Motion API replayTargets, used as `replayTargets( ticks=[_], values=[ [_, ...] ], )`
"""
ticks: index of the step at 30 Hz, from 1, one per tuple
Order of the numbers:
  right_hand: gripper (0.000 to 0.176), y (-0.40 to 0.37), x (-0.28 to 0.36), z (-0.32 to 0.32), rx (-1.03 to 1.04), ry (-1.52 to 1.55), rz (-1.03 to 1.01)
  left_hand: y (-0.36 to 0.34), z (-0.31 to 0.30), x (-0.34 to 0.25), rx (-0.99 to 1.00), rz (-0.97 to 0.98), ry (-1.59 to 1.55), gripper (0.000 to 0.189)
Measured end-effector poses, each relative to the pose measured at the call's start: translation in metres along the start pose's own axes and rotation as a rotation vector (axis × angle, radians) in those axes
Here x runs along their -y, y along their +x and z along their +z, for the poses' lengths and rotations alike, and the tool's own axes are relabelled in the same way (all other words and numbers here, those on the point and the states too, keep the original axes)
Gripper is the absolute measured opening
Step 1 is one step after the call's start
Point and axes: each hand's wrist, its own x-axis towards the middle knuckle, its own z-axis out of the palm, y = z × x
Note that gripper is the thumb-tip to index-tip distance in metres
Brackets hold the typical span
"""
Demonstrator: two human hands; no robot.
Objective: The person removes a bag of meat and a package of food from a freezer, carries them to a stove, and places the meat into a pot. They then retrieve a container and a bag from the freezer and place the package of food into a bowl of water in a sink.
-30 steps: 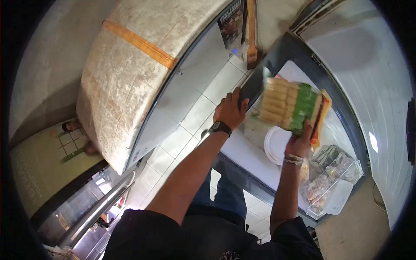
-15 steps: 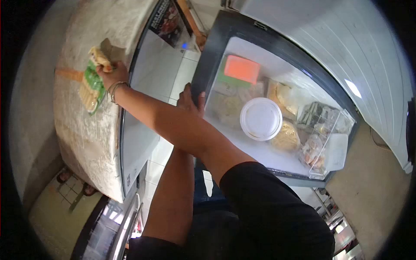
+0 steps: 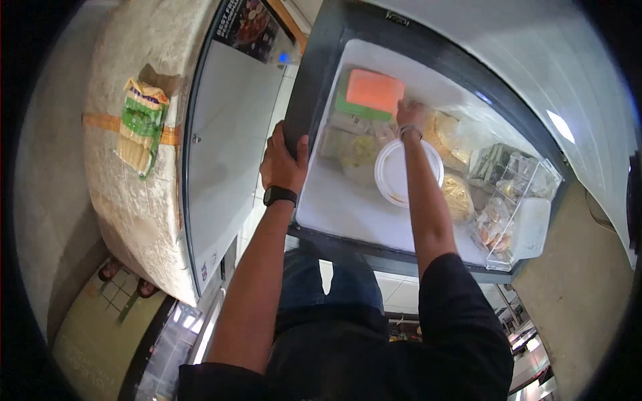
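My left hand [image 3: 284, 164], wearing a black watch, rests on the dark rim [image 3: 309, 100] of an open chest freezer, its thumb apart from the fingers. Inside the freezer is my right hand [image 3: 410, 117], reaching down beside an orange-lidded box [image 3: 376, 91]; its fingers are mostly hidden, so I cannot tell what they hold. Just below that wrist sits a round white lid [image 3: 394, 170], partly covered by my forearm. A bag of yellowish food [image 3: 440, 137] lies to the right of the hand. On the worn white top at left lies a green-and-clear packet of pale sausages [image 3: 142, 127].
A wire basket [image 3: 515, 207] with bagged food and a white tub [image 3: 533, 227] stand at the freezer's right end. More bags [image 3: 457, 197] lie around the round lid. The raised freezer lid [image 3: 521, 60] fills the upper right. Brown tape [image 3: 100, 121] crosses the white top.
My right hand has let go of the sausage packet on the white top and moved right into the freezer. My arms are no longer crossed. My left hand has stayed at the rim.
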Motion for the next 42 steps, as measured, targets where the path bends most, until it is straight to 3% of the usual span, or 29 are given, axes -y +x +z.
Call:
replayTargets(
  ticks=[3, 5, 9, 12, 18, 21, 24, 26, 28, 37, 39, 40, 42],
  values=[
    [0.06, 0.068, -0.051, 0.057, 0.078, -0.239, -0.167, 0.0, 0.001, 0.001, -0.011, 0.057, -0.047, 0.072],
    [0.066, 0.105, -0.07, 0.078, 0.339, -0.002, -0.121, 0.001, -0.002, -0.002, 0.02, 0.021, -0.027, 0.072],
    [0.064, 0.093, -0.044, 0.061, 0.352, -0.103, -0.162, 0.001, -0.002, -0.001, 0.05, 0.017, -0.037, 0.07],
    [0.051, 0.087, -0.042, 0.059, 0.304, -0.166, -0.217, 0.0, 0.001, 0.001, -0.028, 0.072, 0.011, 0.068],
    [0.053, 0.082, -0.057, 0.064, 0.38, 0.104, -0.073, 0.0, 0.002, 0.006, -0.01, 0.074, -0.04, 0.068],
    [0.052, 0.041, -0.016, 0.003, 0.325, -0.091, -0.247, 0.001, 0.001, 0.005, 0.001, 0.066, -0.044, 0.066],
    [0.05, 0.017, 0.007, -0.012, 0.437, -0.24, -0.342, 0.0, 0.0, 0.003, -0.022, 0.078, -0.034, 0.066],
    [0.044, 0.005, 0.018, -0.005, 0.623, -0.392, -0.536, 0.0, 0.0, 0.004, -0.024, 0.068, -0.042, 0.066],
    [0.044, -0.004, 0.002, 0.036, 0.602, -0.36, -0.802, -0.001, 0.002, 0.006, -0.02, 0.056, -0.053, 0.066],
    [0.04, -0.053, 0.007, 0.169, 0.849, -0.475, -0.898, 0.002, 0.001, 0.006, -0.014, 0.057, -0.039, 0.062],
    [0.05, -0.055, 0.001, 0.186, 0.954, -0.526, -0.797, 0.002, 0.0, 0.004, -0.018, 0.071, -0.061, 0.063],
    [0.05, -0.056, -0.006, 0.19, 0.959, -0.527, -0.797, 0.001, -0.001, 0.003, -0.016, 0.066, -0.061, 0.063],
    [0.072, -0.059, -0.006, 0.174, 0.295, -0.319, -0.503, 0.001, -0.003, 0.0, 0.021, 0.036, -0.063, 0.067]
  ],
)
